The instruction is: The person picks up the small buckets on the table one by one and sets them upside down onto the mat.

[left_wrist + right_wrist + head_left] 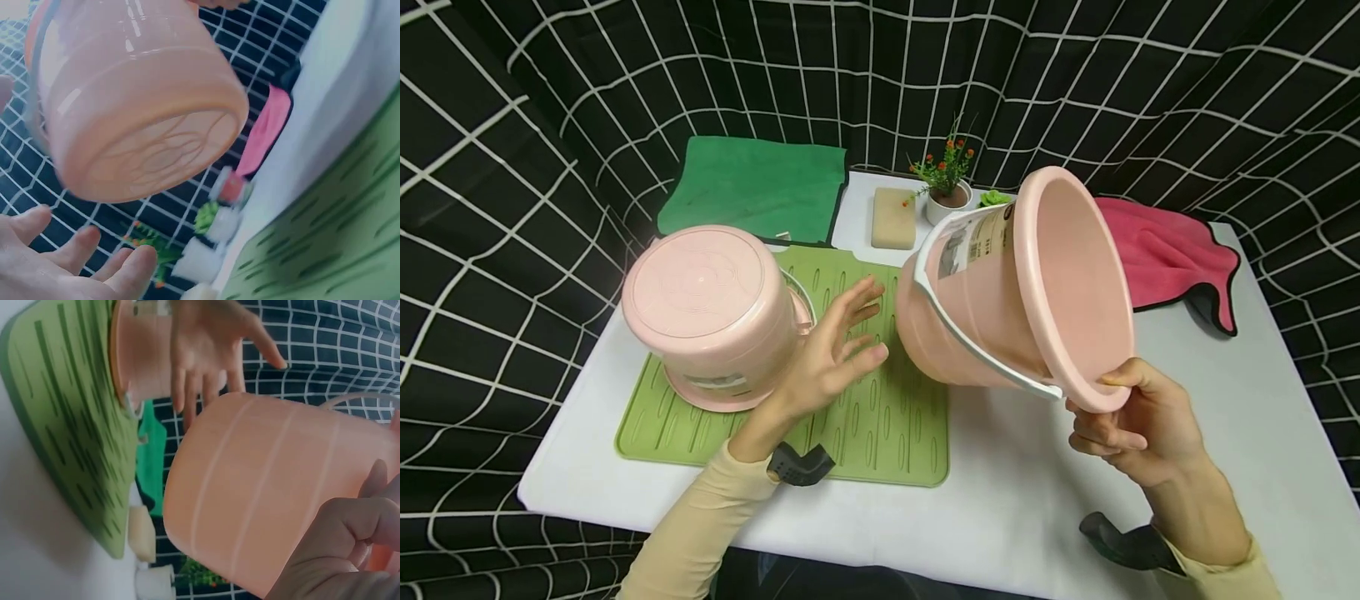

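My right hand [1138, 425] grips the rim of a pink bucket [977, 325], thumb over the lip and fingers beneath it. The bucket is tipped on its side, mouth facing right, its base toward my left hand; the left wrist view shows that ringed base. A white handle [970, 342] hangs along its side and a printed label [977, 242] faces up. My left hand [831, 354] is held with fingers spread, apart from the bucket's base and holding nothing. A second pink bucket [707, 283] stands upside down on a green drying mat [880, 433], left of that hand.
Behind the mat lie a green cloth [752, 187] and a beige sponge-like block [893, 218]. A potted plant with orange flowers [951, 187] and a small green succulent [994, 198] stand at the back. A pink-red cloth [1165, 258] lies at the right on the white table [1247, 417].
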The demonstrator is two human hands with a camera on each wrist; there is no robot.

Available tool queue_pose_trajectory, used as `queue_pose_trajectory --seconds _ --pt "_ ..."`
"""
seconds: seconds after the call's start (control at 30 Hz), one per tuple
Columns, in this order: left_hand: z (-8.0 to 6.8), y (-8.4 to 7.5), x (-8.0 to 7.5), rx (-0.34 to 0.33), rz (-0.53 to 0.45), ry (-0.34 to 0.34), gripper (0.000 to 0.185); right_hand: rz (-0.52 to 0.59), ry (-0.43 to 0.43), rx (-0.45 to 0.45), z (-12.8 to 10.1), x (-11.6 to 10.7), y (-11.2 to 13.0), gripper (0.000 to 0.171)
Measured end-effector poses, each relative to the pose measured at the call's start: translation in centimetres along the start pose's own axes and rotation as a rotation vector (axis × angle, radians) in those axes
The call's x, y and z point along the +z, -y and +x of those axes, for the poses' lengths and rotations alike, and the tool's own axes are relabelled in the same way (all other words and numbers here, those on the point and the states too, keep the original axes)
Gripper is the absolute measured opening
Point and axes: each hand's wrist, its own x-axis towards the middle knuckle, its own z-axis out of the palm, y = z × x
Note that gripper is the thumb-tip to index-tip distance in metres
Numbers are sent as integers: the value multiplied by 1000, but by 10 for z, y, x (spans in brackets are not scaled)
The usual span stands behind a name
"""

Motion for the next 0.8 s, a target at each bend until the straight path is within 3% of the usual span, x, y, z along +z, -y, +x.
queue_pose_trajectory --seconds 0.17,0.37,0.53,0.8 --pt "6 7 3 -22 -208 31 128 19 28 14 4 0 -4 55" --pt "12 18 8 44 -367 106 147 88 64 34 10 -2 -13 47" --pt "15 26 9 95 -332 144 154 140 90 48 16 -6 -24 44" --pt "15 26 8 199 -163 111 161 194 129 47 22 -13 -34 48"
